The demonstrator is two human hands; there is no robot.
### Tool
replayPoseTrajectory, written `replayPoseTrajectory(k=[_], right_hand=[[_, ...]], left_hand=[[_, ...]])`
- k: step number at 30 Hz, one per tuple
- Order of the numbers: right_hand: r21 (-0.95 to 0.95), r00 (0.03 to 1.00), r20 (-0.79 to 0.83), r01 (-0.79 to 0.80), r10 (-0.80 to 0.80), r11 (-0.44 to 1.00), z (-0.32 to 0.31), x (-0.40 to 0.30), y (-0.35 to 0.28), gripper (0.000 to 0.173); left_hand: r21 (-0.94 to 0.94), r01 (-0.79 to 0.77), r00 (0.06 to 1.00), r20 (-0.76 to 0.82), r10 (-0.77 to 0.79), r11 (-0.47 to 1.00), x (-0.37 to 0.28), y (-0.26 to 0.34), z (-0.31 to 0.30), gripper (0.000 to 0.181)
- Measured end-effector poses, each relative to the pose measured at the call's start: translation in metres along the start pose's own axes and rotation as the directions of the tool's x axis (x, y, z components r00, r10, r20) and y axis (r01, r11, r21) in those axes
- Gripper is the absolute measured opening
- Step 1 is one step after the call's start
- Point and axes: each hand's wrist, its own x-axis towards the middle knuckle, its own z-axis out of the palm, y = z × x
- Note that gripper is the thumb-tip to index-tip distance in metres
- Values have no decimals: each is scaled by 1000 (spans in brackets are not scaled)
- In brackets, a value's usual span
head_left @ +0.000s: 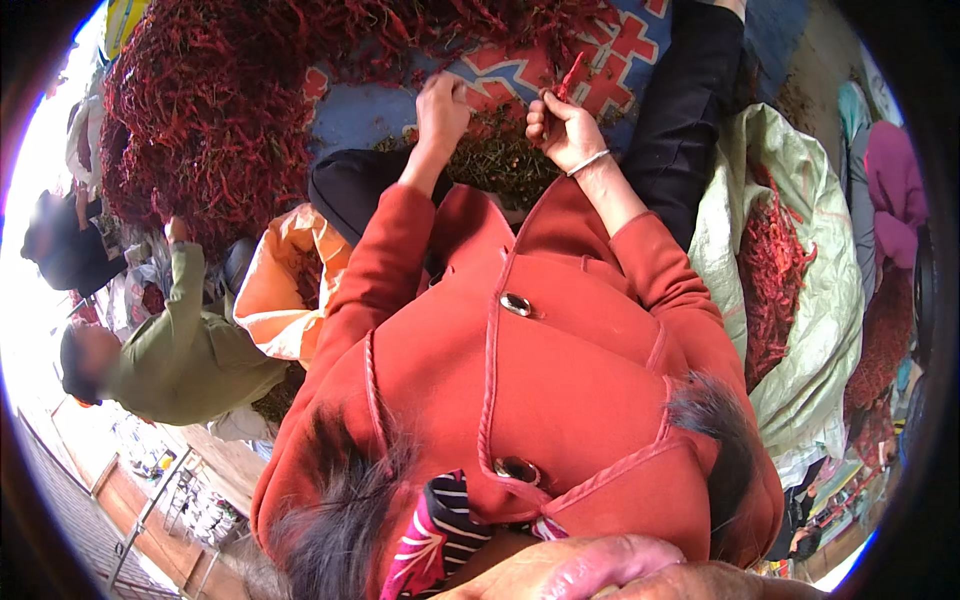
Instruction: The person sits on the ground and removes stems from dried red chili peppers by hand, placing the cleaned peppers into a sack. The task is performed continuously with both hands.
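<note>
My right hand (566,129) grips a red dried chili pepper (573,75) near one end, and its tip points up and away from me. A thin bracelet circles that wrist. My left hand (442,112) is raised a short way to the left, its fingers curled and slightly blurred. Whether anything small is pinched in it I cannot make out. Below both hands, between my legs, lies a heap of greenish-brown chili stems (502,161). Under it is a blue sheet (349,112) printed with large red characters.
A large mound of dried red chilies (202,112) rises at the left and far side. An orange woven sack (281,322) stands by my left arm, a pale green sack (821,300) with chilies (772,277) by my right. A person in an olive jacket (202,360) reaches toward the mound.
</note>
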Motion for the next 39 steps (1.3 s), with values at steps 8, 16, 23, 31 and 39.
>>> replayPoseTrajectory(k=[8,16,23,31,39], right_hand=[[-241,998,-59,-10,-5,970,9,-7,-2,7],[-422,984,-60,130,-171,897,20,-4,15,15],[-876,908,320,392,-271,281,33,-10,35,27],[-955,994,104,111,-40,275,21,-16,22,22],[-446,990,-50,99,-135,889,22,-10,8,10]], left_hand=[[466,-112,979,201,19,878,61,-48,57,23],[156,-66,995,86,53,986,8,-16,13,25],[-662,478,871,271,-410,578,-34,67,-32,12],[278,-1,969,237,-68,961,-37,-1,-29,10],[495,170,931,202,-303,852,81,-49,1,49]])
